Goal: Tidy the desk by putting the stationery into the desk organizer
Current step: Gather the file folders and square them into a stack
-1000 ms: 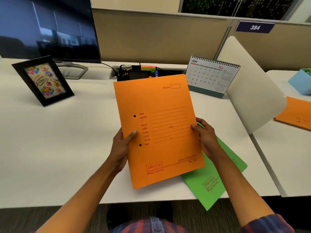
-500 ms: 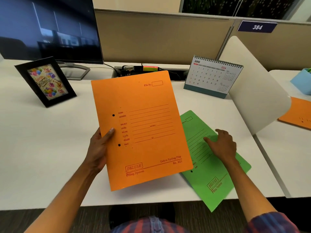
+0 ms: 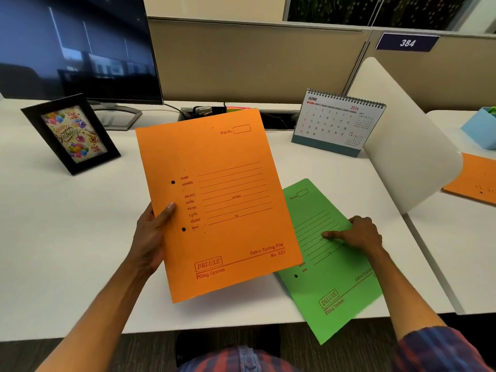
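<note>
Left hand (image 3: 150,237) grips stiff orange card file (image 3: 214,200); right hand (image 3: 357,233) pinches flat green file (image 3: 327,277).

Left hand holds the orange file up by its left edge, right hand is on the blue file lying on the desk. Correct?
Not quite. In the head view the file under the right hand is green, not blue. The rest holds: the left hand grips the orange file by its left edge, raised off the desk, and the right hand is on the file lying flat.
</note>
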